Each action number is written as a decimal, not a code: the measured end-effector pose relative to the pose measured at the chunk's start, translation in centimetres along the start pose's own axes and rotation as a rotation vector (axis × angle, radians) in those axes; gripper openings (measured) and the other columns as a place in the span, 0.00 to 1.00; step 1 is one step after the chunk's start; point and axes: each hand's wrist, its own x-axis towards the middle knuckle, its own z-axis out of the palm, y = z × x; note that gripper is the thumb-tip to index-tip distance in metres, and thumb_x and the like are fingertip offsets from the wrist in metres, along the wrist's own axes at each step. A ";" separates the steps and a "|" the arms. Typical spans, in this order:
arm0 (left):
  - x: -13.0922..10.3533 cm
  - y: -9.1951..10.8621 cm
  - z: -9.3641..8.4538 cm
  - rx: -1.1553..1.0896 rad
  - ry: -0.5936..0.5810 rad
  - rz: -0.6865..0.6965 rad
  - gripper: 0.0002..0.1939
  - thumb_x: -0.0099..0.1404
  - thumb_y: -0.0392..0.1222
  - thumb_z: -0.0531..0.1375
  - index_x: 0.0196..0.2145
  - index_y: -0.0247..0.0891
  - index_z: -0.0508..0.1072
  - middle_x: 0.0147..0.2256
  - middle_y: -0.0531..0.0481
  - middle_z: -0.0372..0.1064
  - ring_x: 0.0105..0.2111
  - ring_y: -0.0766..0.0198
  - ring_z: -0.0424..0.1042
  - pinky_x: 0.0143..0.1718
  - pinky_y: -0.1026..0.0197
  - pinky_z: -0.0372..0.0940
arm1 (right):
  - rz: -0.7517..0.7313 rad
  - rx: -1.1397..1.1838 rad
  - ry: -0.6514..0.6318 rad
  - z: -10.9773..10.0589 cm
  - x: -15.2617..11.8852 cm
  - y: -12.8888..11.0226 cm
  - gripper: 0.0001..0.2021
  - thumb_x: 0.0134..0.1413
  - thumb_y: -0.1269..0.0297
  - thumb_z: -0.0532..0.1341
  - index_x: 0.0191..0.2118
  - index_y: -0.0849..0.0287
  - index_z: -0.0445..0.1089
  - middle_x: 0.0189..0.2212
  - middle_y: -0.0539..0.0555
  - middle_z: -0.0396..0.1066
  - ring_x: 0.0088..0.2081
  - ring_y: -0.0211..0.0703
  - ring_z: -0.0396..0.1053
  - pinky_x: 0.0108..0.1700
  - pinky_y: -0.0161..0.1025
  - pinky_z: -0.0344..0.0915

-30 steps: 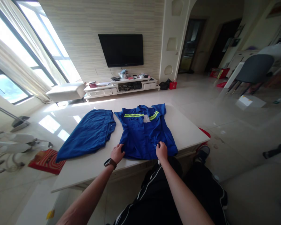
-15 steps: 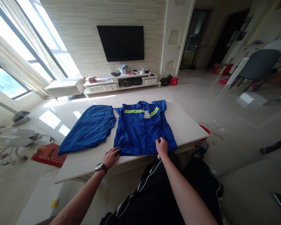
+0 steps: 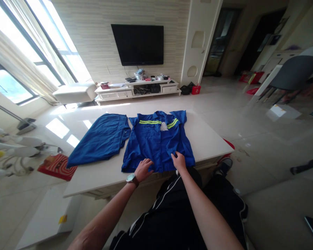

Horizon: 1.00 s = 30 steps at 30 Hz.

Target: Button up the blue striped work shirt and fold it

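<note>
One folded garment: lies at the left of the table, its pointed end reaching past the left edge. Hazard: a knock or tug there could slide it off. Material: matte mid-blue woven cloth, creased, tapering, layered at its right end.

Watch: worn on the left wrist, clear of the cloth. Hazard: a low sweep of the wrist could snag fabric. Form: round pale dial, dark strap.

Left grip: fingers curved and spread, thumb apart, over the lower shirt near the hem; firm contact cannot be confirmed. Hazard: uneven downward pressure could bunch the thin cloth beneath.

Blue shirt: front up, collar away from the wearer, to the right of the folded garment. Hazard: the hem's right part extends over the near edge; a pull toward the wearer could drag the shirt off. Material: soft, deeper blue, rippled, with flat yellow-green bands and an irregular pale patch between them.

Right grip: thumb and forefinger appear to pinch a fold of the shirt front. Hazard: lifting one point only could skew the panel and set diagonal wrinkles.

Table surface, right: pale, smooth, straight-edged; probably offers cloth little friction.
</note>
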 end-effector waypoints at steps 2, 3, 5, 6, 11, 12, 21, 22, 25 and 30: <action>1.4 1.4 1.2 -0.006 -0.046 0.058 0.24 0.57 0.42 0.70 0.52 0.44 0.75 0.51 0.44 0.70 0.52 0.49 0.66 0.52 0.50 0.59 | 0.009 0.017 0.017 -0.1 -0.1 0.1 0.16 0.61 0.57 0.59 0.48 0.61 0.76 0.44 0.61 0.79 0.46 0.50 0.76 0.50 0.40 0.68; 1.9 1.9 1.7 -0.005 -0.067 0.081 0.28 0.54 0.43 0.72 0.53 0.45 0.75 0.52 0.43 0.70 0.52 0.48 0.66 0.51 0.50 0.59 | 0.014 0.023 0.026 -0.2 -0.1 0.1 0.17 0.61 0.57 0.59 0.49 0.61 0.76 0.44 0.61 0.79 0.46 0.50 0.76 0.50 0.40 0.69; 2.6 2.3 2.6 -0.016 -0.094 0.116 0.31 0.51 0.44 0.74 0.53 0.46 0.76 0.53 0.43 0.70 0.52 0.47 0.66 0.51 0.49 0.59 | 0.010 0.034 0.042 -0.4 -0.2 0.1 0.18 0.63 0.54 0.58 0.49 0.61 0.76 0.44 0.61 0.79 0.45 0.50 0.76 0.49 0.41 0.69; 2.8 2.3 2.9 -0.041 -0.095 0.123 0.27 0.52 0.44 0.73 0.51 0.46 0.78 0.52 0.43 0.71 0.52 0.47 0.66 0.51 0.49 0.58 | 0.002 0.038 0.047 -0.4 -0.3 0.1 0.18 0.63 0.53 0.57 0.47 0.60 0.77 0.43 0.61 0.80 0.45 0.51 0.76 0.49 0.41 0.70; 4.1 0.5 3.4 -0.539 0.102 -0.136 0.12 0.61 0.52 0.68 0.34 0.42 0.82 0.38 0.45 0.76 0.42 0.55 0.69 0.47 0.54 0.61 | -0.034 0.050 0.033 -0.3 0.0 -0.2 0.15 0.62 0.55 0.58 0.39 0.60 0.78 0.41 0.62 0.79 0.45 0.51 0.75 0.53 0.43 0.69; 4.3 0.0 3.5 -0.647 0.161 -0.224 0.16 0.60 0.56 0.67 0.34 0.40 0.82 0.35 0.46 0.75 0.39 0.56 0.69 0.43 0.56 0.62 | -0.036 0.054 0.026 -0.2 0.1 -0.2 0.14 0.61 0.55 0.59 0.39 0.60 0.78 0.41 0.62 0.79 0.45 0.51 0.75 0.52 0.43 0.69; 4.3 -2.6 5.2 -0.894 0.178 -0.399 0.30 0.56 0.70 0.63 0.37 0.38 0.72 0.20 0.59 0.59 0.20 0.70 0.54 0.23 0.65 0.49 | -0.060 0.106 -0.091 0.8 0.2 -0.5 0.12 0.59 0.56 0.57 0.37 0.57 0.74 0.35 0.55 0.78 0.38 0.46 0.74 0.44 0.38 0.69; 4.3 -2.7 5.2 -0.903 0.161 -0.394 0.29 0.57 0.69 0.63 0.38 0.38 0.72 0.19 0.60 0.58 0.19 0.71 0.53 0.23 0.66 0.47 | -0.061 0.106 -0.104 0.9 0.1 -0.5 0.12 0.59 0.56 0.56 0.37 0.57 0.73 0.34 0.55 0.78 0.38 0.46 0.74 0.43 0.38 0.68; 4.1 -2.5 5.1 -0.922 0.126 -0.376 0.29 0.56 0.66 0.66 0.41 0.38 0.73 0.20 0.59 0.63 0.20 0.70 0.57 0.24 0.66 0.51 | -0.076 0.102 -0.146 0.9 -0.1 -0.5 0.13 0.61 0.55 0.55 0.35 0.56 0.72 0.32 0.54 0.76 0.35 0.45 0.73 0.41 0.38 0.68; 3.6 -1.4 4.9 -0.778 -0.003 -0.211 0.25 0.58 0.61 0.67 0.39 0.36 0.81 0.30 0.46 0.77 0.32 0.59 0.73 0.36 0.59 0.65 | -0.150 0.086 -0.185 0.8 -0.4 -1.0 0.09 0.60 0.59 0.58 0.36 0.56 0.73 0.34 0.53 0.76 0.37 0.45 0.72 0.44 0.38 0.67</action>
